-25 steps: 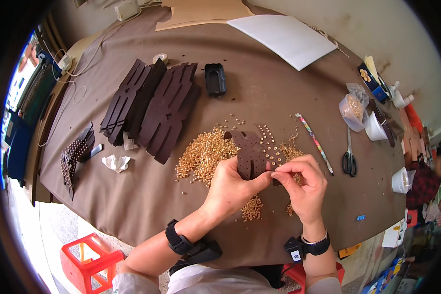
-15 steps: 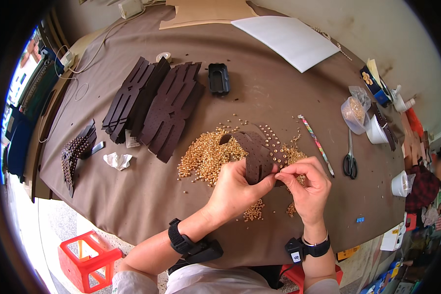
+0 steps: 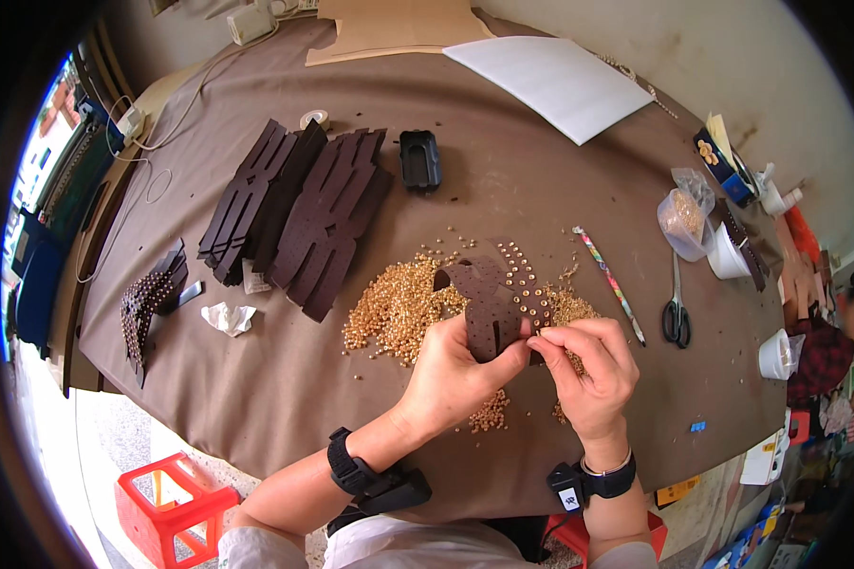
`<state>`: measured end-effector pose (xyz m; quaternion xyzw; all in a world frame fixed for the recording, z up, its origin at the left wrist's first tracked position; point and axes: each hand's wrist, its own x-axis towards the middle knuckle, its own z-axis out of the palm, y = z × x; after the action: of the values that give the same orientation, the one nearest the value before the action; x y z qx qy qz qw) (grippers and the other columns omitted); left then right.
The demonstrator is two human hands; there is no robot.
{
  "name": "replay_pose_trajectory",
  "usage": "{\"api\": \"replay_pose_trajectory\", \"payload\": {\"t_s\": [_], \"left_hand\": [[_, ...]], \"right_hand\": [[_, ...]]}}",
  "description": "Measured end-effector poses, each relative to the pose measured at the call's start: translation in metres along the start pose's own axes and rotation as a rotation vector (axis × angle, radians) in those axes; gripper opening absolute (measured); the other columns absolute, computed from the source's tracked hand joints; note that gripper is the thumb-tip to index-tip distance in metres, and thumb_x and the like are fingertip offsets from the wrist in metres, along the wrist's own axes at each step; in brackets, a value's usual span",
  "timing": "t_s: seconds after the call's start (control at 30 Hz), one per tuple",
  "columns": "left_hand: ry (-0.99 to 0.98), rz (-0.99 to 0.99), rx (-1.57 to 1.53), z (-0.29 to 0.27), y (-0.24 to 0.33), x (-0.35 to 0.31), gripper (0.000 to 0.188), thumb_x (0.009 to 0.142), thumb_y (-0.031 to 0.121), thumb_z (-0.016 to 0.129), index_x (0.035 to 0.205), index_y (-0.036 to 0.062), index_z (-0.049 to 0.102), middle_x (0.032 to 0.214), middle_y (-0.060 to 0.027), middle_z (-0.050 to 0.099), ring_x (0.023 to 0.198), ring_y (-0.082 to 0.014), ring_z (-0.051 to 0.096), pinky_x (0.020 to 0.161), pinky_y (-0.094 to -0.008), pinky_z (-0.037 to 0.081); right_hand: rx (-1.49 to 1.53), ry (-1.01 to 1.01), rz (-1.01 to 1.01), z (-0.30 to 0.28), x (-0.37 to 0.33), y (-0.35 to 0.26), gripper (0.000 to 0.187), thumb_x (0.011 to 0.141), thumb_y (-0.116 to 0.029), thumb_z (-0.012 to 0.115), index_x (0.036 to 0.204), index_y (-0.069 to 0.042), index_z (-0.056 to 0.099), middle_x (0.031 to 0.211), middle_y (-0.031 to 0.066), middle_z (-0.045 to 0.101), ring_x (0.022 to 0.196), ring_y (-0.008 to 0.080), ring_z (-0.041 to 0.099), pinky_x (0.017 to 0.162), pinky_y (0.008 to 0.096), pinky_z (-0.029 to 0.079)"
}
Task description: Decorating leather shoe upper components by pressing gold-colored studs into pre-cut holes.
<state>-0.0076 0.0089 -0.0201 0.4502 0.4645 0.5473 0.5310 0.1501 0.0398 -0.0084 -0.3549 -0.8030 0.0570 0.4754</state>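
My left hand [image 3: 451,370] grips a dark brown perforated leather piece [image 3: 479,299], thumb in front and fingers behind. The piece curls upward, and gold studs are set in rows along its right part. At its right lower edge, my right hand [image 3: 593,370] is closed in a pinch, thumb against forefinger. Whatever lies between those fingertips is too small to make out. Under and behind the piece spreads a large heap of loose gold studs [image 3: 394,308]. More gold studs [image 3: 567,308] lie behind my right hand, and a small cluster [image 3: 490,413] sits below the left hand.
Stacked slotted leather pieces [image 3: 327,223] lie at the left, near a studded piece [image 3: 147,299] and crumpled paper [image 3: 228,319]. A black tray [image 3: 419,161] stands behind. To the right are a patterned pen [image 3: 612,284], scissors [image 3: 676,318] and a plastic tub of studs [image 3: 683,223].
The whole view has shifted slightly. Both hands stay at the leather piece's edge, with the right fingertips still pinched there; the piece is turned a little.
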Motion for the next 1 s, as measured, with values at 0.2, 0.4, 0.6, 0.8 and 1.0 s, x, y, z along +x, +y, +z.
{"api": "replay_pose_trajectory", "payload": {"t_s": [0.2, 0.4, 0.6, 0.8, 1.0], "left_hand": [[-0.013, -0.05, -0.108, -0.001, 0.0026, 0.0008, 0.016, 0.084, 0.008, 0.067, 0.097, -0.0004, 0.063, 0.084, 0.0011, 0.064, 0.076, -0.0032, 0.056, 0.067, -0.0201, 0.047], [-0.004, -0.009, -0.03, 0.0003, 0.0007, 0.0007, 0.015, 0.083, 0.007, 0.067, 0.096, -0.0002, 0.063, 0.083, 0.0012, 0.064, 0.075, -0.0032, 0.056, 0.066, -0.0202, 0.047], [0.002, -0.033, -0.164, 0.0007, 0.0001, 0.0019, 0.014, 0.084, 0.006, 0.066, 0.095, 0.0003, 0.063, 0.083, 0.0016, 0.064, 0.076, -0.0032, 0.056, 0.066, -0.0208, 0.047], [-0.025, -0.055, -0.144, 0.0001, 0.0005, 0.0014, 0.013, 0.085, 0.006, 0.065, 0.096, 0.0004, 0.063, 0.084, 0.0018, 0.063, 0.076, -0.003, 0.055, 0.067, -0.0208, 0.047], [0.004, 0.016, -0.032, 0.0017, -0.0003, 0.0003, 0.012, 0.083, 0.006, 0.066, 0.092, -0.0006, 0.064, 0.08, 0.0001, 0.064, 0.073, -0.0023, 0.055, 0.064, -0.0218, 0.048]], "right_hand": [[-0.027, -0.019, -0.051, 0.0028, 0.0024, 0.0019, 0.019, 0.071, -0.002, 0.076, 0.087, -0.006, 0.066, 0.08, 0.0037, 0.058, 0.066, 0.0186, 0.059, 0.056, 0.0297, 0.048], [-0.015, -0.04, -0.058, 0.0003, 0.0034, 0.0027, 0.018, 0.072, 0.001, 0.073, 0.086, -0.006, 0.064, 0.08, 0.0041, 0.057, 0.067, 0.0184, 0.059, 0.057, 0.0295, 0.049], [0.222, -0.094, 0.154, -0.0017, 0.0033, 0.0021, 0.014, 0.075, 0.001, 0.072, 0.085, -0.003, 0.063, 0.082, 0.0041, 0.057, 0.067, 0.0116, 0.057, 0.057, 0.0242, 0.048], [0.282, -0.116, 0.214, -0.0014, 0.0027, 0.0028, 0.01, 0.077, 0.0, 0.07, 0.084, -0.002, 0.063, 0.082, 0.0035, 0.057, 0.065, 0.0092, 0.056, 0.056, 0.0219, 0.046], [0.296, -0.13, 0.24, -0.0029, 0.0042, 0.0008, 0.009, 0.078, -0.001, 0.07, 0.084, -0.001, 0.063, 0.082, 0.0037, 0.057, 0.064, 0.0089, 0.055, 0.056, 0.0219, 0.046]]}}
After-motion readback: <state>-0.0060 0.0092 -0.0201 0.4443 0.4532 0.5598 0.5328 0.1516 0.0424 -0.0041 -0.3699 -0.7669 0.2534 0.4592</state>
